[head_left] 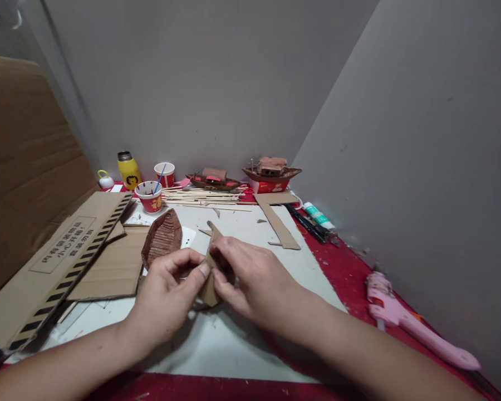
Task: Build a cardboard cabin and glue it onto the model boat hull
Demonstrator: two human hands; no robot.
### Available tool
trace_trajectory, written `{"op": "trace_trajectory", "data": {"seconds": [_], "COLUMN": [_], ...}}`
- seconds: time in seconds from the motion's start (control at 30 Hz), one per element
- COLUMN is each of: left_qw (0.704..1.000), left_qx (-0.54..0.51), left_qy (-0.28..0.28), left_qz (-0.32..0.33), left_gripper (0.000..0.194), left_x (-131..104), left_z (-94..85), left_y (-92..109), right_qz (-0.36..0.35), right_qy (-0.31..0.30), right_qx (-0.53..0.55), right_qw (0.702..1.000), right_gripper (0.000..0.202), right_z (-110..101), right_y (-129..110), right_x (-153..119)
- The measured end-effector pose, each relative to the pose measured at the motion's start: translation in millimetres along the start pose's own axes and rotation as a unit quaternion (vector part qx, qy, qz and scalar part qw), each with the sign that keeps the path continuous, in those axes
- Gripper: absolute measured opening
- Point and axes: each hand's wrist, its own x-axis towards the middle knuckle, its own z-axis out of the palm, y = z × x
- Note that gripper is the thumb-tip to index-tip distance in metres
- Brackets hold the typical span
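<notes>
Left hand (167, 292) and right hand (261, 284) both pinch the cardboard piece (210, 285), fingers and thumbs pressed on its middle. The piece lies between the two hands, above the white board (250, 340); one narrow tip projects beyond the grip, the wider end below it. Long axis runs away from the person, narrow tip pointing toward the wooden sticks (192, 196). Brown boat hull (162, 239) sits just beyond the left hand.

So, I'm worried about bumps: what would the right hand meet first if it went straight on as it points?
Beyond the cardboard piece it holds, probably the left hand; depth is unclear.
</notes>
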Motion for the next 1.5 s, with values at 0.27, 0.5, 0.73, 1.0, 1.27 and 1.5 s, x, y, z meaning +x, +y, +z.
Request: {"op": "trace_trajectory", "data": {"seconds": [0.27,0.5,0.73,1.0,1.27,1.5], "left_qw": [0.993,0.997,0.999,0.996,0.991,0.993], "left_qx": [-0.081,-0.055,-0.010,-0.055,-0.103,-0.091], "left_qy": [0.082,0.060,0.040,0.058,0.083,0.074], "left_qz": [-0.012,-0.005,0.027,-0.030,-0.018,-0.007], "left_gripper": [0.010,0.010,0.008,0.016,0.021,0.015], "left_x": [7.6,5.6,1.2,8.2,7.6,-0.4], "left_z": [-7.6,-6.3,-0.7,-5.0,-7.1,-1.0], "left_y": [2.3,3.5,4.2,-4.3,-3.4,-2.3], "right_qz": [0.026,-0.013,-0.002,0.012,-0.064,-0.020], "right_qy": [-0.003,0.021,0.020,-0.009,0.090,0.107], "right_qx": [0.049,-0.092,-0.163,-0.063,-0.041,0.046], "right_qw": [0.998,0.995,0.986,0.998,0.993,0.993], "right_gripper": [0.005,0.009,0.007,0.012,0.009,0.014], "right_z": [-15.1,-3.1,-1.0,-3.2,10.2,17.3], "right_y": [2.2,4.9,0.2,5.0,-0.7,-4.6], "right_x": [2.6,-0.8,0.5,0.6,-4.8,-5.0]}}
